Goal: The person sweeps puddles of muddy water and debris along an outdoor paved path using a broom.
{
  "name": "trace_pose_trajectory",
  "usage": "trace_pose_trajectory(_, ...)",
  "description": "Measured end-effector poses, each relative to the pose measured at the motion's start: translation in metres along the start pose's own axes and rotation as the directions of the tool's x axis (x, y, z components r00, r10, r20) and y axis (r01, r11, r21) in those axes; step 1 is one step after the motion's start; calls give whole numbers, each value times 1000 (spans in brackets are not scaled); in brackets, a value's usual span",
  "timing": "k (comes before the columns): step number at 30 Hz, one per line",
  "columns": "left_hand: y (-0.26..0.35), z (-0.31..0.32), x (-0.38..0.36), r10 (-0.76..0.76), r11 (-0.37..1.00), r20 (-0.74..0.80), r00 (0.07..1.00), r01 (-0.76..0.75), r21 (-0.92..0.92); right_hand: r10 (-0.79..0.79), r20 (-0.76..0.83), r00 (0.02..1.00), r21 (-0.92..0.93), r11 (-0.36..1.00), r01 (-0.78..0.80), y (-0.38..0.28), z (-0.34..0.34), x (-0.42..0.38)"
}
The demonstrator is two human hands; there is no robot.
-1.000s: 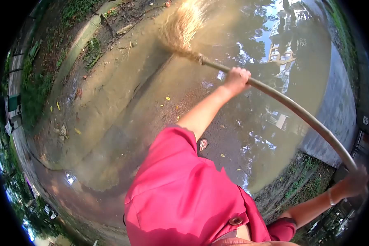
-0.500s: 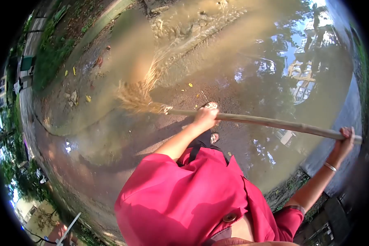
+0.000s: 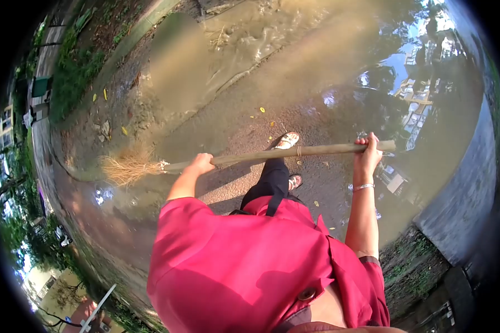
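A long-handled broom (image 3: pixel 278 154) lies across the view in front of my body, with its straw bristles (image 3: pixel 129 167) at the left, over wet ground. My left hand (image 3: pixel 203 162) is closed round the wooden handle a short way from the bristles. Near the handle's far right end, my right hand (image 3: pixel 368 151) grips it too, a bangle on that wrist. Between the hands, the handle passes just in front of my sandalled foot (image 3: pixel 287 141).
Muddy water (image 3: pixel 328 72) covers much of the paved ground, with buildings and trees reflected at the right. A grey slab (image 3: pixel 455 205) borders the right side. Grass (image 3: pixel 75 83) and a kerb (image 3: pixel 130 39) run along the upper left. Yellow leaves (image 3: pixel 124 131) are scattered about.
The broom has swung to the left, its bristles leaving the middle of the wet ground. Both my hands have moved left with the handle, the right one coming in from the far right.
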State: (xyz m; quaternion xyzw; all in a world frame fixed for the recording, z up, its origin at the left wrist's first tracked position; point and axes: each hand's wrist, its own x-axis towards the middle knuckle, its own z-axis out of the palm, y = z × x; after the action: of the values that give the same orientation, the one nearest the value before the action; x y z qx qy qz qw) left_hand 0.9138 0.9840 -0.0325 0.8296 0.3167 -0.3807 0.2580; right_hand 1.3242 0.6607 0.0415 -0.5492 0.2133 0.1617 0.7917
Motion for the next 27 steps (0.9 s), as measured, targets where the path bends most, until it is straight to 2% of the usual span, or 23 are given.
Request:
trace_pose_trajectory(2, 32, -32, -13, 28, 1000, 10, 1000, -28, 8, -47, 28, 999, -12, 999, 47, -23, -3, 5)
trace_pose_trajectory(3, 51, -44, -19, 52, 999, 22, 998, -52, 8, -57, -14, 998, -4, 998, 57, -45, -9, 6)
trace_pose_trajectory(4, 74, -54, -25, 107, 993, 15, 994, -107, 58, -89, -49, 995, -23, 996, 88, -65, -25, 15)
trace_pose_trajectory(5, 97, -60, -26, 162, 978, 34, 986, -165, 125, -80, -50, 996, 47, 995, 83, -90, -44, 20)
trace_pose_trajectory(7, 152, -71, -31, 348, 924, -18, 937, -340, 176, -162, -56, 985, 71, 984, 166, -144, -102, 33)
trace_pose_trajectory(8, 178, -71, -30, 476, 867, -91, 875, -449, 219, -182, -73, 981, 122, 974, 190, -176, -130, 31)
trace_pose_trajectory(9, 212, -77, -35, 549, 830, -138, 824, -518, 206, -195, -77, 978, 255, 944, 208, -208, -173, 36)
trace_pose_trajectory(10, 239, -71, -28, 630, 773, -170, 757, -594, 223, -232, -101, 967, 286, 924, 252, -243, -202, 21)
trace_pose_trajectory(11, 273, -76, -32, 700, 707, -145, 700, -648, 283, -294, -110, 950, 325, 892, 313, -276, -233, 0)
trace_pose_trajectory(12, 306, -83, -39, 802, 597, -193, 565, -741, 308, -341, -17, 940, 385, 865, 321, -309, -296, -7)
trace_pose_trajectory(13, 336, -90, -44, 866, 500, -191, 463, -783, 370, -424, -115, 898, 373, 819, 435, -337, -295, -54)
trace_pose_trajectory(14, 365, -92, -44, 923, 384, -168, 345, -820, 425, -486, -84, 870, 368, 796, 480, -364, -334, -84)
trace_pose_trajectory(15, 394, -100, -52, 950, 311, -148, 273, -821, 479, -554, 2, 833, 452, 743, 493, -387, -364, -121)
trace_pose_trajectory(16, 422, -111, -56, 975, 218, -144, 169, -838, 499, -602, -244, 760, 373, 666, 646, -400, -344, -170)
trace_pose_trajectory(17, 448, -119, -58, 983, 160, -164, 86, -841, 518, -695, -377, 611, 157, 603, 782, -410, -356, -207)
trace_pose_trajectory(18, 473, -127, -57, 985, 108, -173, 15, -832, 544, -746, -368, 555, 177, 530, 829, -417, -362, -242)
trace_pose_trajectory(19, 497, -137, -52, 981, 56, -187, -60, -827, 560, -803, -261, 536, 296, 462, 836, -419, -362, -276)
trace_pose_trajectory(21, 538, -165, -41, 952, 29, -247, -184, -746, 666, -894, -148, 424, 378, 345, 859, -410, -338, -322)
trace_pose_trajectory(23, 572, -194, -9, 948, 62, -264, -178, -710, 701, -924, -241, 296, 270, 229, 935, -389, -277, -334)
trace_pose_trajectory(25, 603, -225, 29, 952, 189, -303, -53, -675, 713, -949, -286, 132, 182, 81, 980, -358, -200, -308)
trace_pose_trajectory(27, 625, -251, 75, 938, 273, -343, 51, -718, 640, -959, -252, 129, 192, 81, 978, -331, -149, -274)
